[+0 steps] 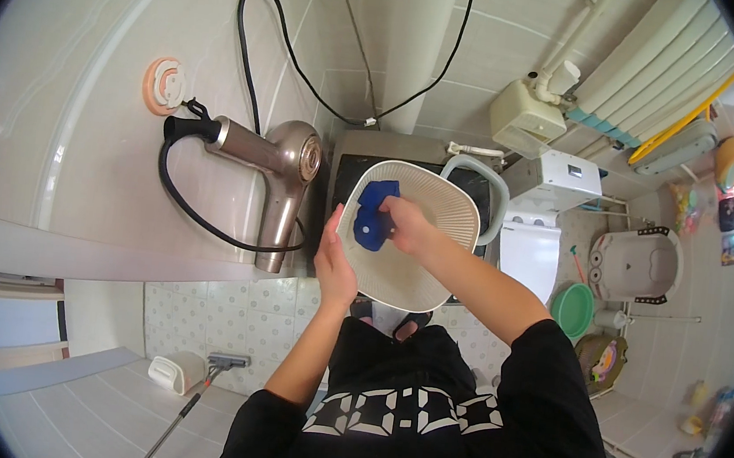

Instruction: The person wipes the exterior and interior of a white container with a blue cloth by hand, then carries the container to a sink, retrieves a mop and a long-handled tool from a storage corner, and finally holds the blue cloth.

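A cream laundry basket [433,275] with a ribbed inside and a grey handle [497,206] is in front of me, over a black-topped surface [468,188]. My left hand [336,266] lies along the outside of its left wall, fingers stretched toward the rim. Inside the basket, the fingers of my right hand [409,226] are closed on a blue cloth item [373,221] with a small white spot. The cloth is bunched near the basket's left side; its exact kind cannot be made out.
On the left, a bronze hair dryer [278,185] hangs with its black cord looping nearby. To the right are a white toilet [530,249], a green basin [573,309] and a pale tub [638,262]. A mop [212,369] stands at lower left.
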`<act>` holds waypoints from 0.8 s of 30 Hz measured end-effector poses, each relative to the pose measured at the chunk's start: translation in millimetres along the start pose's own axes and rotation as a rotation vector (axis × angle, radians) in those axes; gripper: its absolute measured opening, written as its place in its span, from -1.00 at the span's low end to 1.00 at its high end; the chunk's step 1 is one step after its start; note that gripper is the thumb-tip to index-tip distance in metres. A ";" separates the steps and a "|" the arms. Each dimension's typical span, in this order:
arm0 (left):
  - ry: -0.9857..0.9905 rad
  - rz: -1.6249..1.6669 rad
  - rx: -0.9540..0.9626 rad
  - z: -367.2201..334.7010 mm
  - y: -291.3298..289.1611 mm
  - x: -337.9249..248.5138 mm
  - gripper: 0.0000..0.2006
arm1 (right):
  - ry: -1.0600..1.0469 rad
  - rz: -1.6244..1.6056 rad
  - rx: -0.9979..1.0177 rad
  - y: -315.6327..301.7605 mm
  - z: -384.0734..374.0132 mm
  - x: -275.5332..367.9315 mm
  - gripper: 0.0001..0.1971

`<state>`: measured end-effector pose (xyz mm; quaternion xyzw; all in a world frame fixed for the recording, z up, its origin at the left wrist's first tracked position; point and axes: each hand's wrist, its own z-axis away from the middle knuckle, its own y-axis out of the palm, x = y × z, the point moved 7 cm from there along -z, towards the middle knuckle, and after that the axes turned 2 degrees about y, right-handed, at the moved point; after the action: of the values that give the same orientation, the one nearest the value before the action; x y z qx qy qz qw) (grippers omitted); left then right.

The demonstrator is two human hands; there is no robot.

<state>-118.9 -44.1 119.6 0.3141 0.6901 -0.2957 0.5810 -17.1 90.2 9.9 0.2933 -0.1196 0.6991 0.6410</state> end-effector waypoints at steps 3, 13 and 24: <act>-0.041 -0.010 0.011 0.3 1.3 -3.2 -0.48 | -0.017 -0.070 0.034 11.6 -8.4 -10.2 -0.80; 0.026 -0.074 0.002 -1.4 0.1 -0.3 -0.50 | -0.078 -0.262 0.507 38.8 57.6 31.8 -0.73; -0.192 -0.125 0.385 -32.2 2.8 26.5 -0.35 | -0.341 0.215 0.237 -44.3 89.9 74.8 -0.63</act>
<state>-140.0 -15.1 98.1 0.3461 0.5805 -0.4860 0.5542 48.4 109.8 114.7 0.4660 -0.1737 0.7128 0.4945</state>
